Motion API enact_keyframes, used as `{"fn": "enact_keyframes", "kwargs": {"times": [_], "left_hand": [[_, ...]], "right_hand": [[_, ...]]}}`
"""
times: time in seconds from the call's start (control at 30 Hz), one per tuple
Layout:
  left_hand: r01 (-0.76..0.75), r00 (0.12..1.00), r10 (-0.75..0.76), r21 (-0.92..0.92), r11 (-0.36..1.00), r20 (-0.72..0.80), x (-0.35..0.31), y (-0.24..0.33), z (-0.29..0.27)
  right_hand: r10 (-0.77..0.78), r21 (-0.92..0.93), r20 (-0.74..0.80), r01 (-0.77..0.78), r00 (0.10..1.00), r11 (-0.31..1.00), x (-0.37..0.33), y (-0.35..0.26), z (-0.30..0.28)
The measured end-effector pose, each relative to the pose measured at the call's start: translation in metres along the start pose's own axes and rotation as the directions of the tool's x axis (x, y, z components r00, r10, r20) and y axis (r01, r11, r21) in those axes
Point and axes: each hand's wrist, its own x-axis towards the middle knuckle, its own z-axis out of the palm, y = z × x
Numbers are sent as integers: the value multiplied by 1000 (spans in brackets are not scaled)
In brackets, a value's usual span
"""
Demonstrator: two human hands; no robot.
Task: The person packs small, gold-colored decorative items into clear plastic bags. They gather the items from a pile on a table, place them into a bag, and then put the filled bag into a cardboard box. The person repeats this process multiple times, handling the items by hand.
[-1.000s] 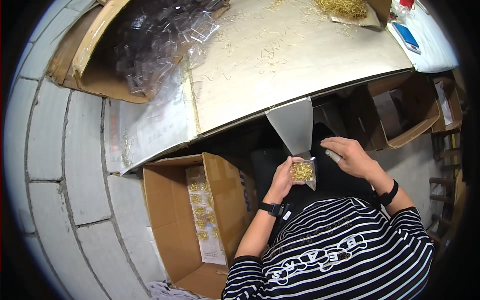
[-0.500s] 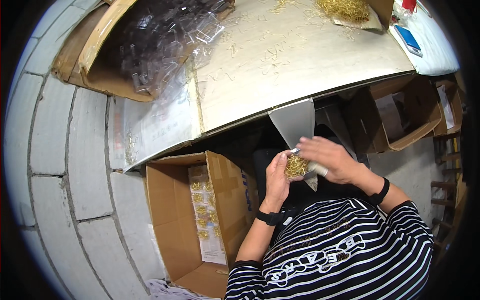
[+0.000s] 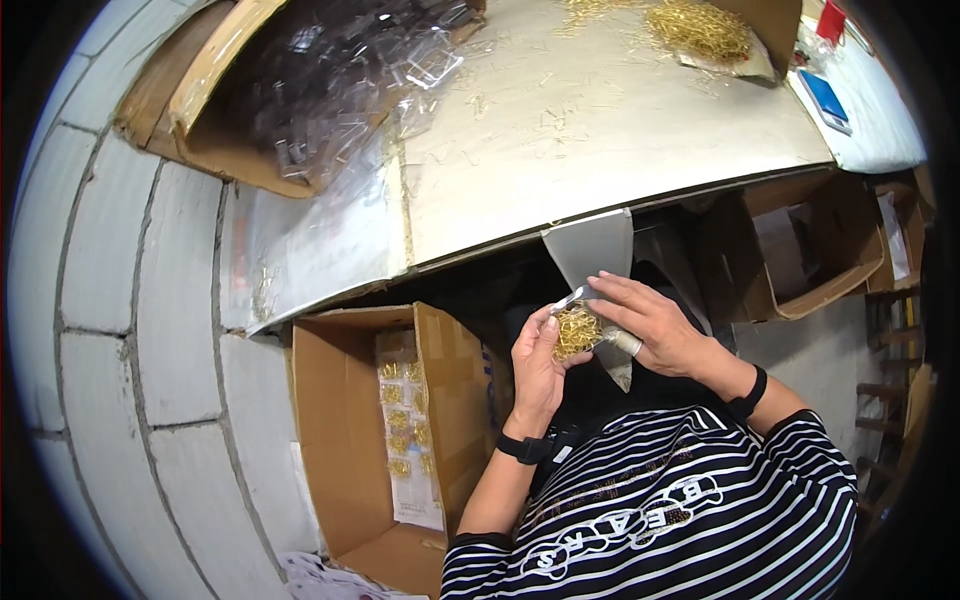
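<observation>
My left hand (image 3: 537,372) is closed around a small clear packet of gold wire hooks (image 3: 577,332), thumb on its near face. The packet is held in front of my chest, tilted, with a shiny clear flap at its top edge. My right hand (image 3: 655,325) lies against the packet's right side and top, fingers stretched out, fingertips at the flap. One of its digits wears a pale wrap (image 3: 622,341). Whether the right thumb grips the packet is hidden. Behind the packet, a grey chute-like sheet (image 3: 590,250) hangs from the table edge.
Loose gold hooks lie on the table (image 3: 600,130), with a heap (image 3: 700,35) at its far side. A tipped carton (image 3: 200,90) spills clear plastic boxes (image 3: 320,90). Filled packets (image 3: 398,420) line a carton (image 3: 345,430) at lower left. A blue scale (image 3: 825,100) sits far right.
Both hands and the packet have shifted slightly left. My right hand's fingers, blurred before, now rest at the packet's top edge. The whole view has shifted a little.
</observation>
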Motion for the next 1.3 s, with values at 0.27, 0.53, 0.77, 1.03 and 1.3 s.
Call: {"fn": "enact_keyframes", "kwargs": {"times": [0.27,0.53,0.77,1.03,1.3], "left_hand": [[-71,976,85,78,994,-202,-32,41,-7],[-191,971,187,-11,982,-148,-71,93,-36],[-180,962,164,-55,982,-219,-115,135,-73],[-218,825,209,45,975,-525,-209,169,-214],[189,445,-233,-163,968,-865,-296,42,-378]], "right_hand": [[-118,136,-29,121,993,983,52,-42,30],[-194,392,30,167,981,905,103,-76,49],[-163,522,60,108,985,846,126,-94,55],[98,550,199,-194,975,813,100,-45,85],[233,382,438,-414,868,826,84,-22,84]]}}
